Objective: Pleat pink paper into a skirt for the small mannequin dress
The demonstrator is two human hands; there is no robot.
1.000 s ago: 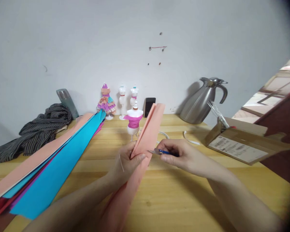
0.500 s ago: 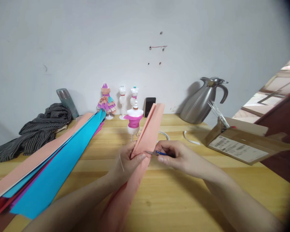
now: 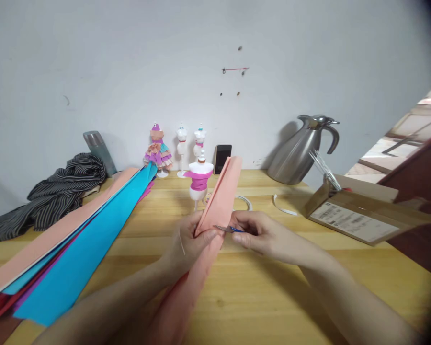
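Observation:
My left hand grips a long folded strip of peach crepe paper at its middle, thumb on top. The strip's upper end points toward the wall and its lower part hangs toward me. In my right hand is a small pair of scissors with blue handles, fingers closed around them. Their metal blades lie across the paper just beyond my left thumb. Behind the paper stands a small white dress form with a magenta band wrapped around its chest.
Coloured paper sheets spread along the left, near a striped cloth. A dressed mini form, two white forms and a phone stand by the wall. At right are a steel jug and a cardboard box.
The scissor blades have shifted slightly to the left across the peach paper, with my right hand a little lower. The paper's top end has dipped slightly.

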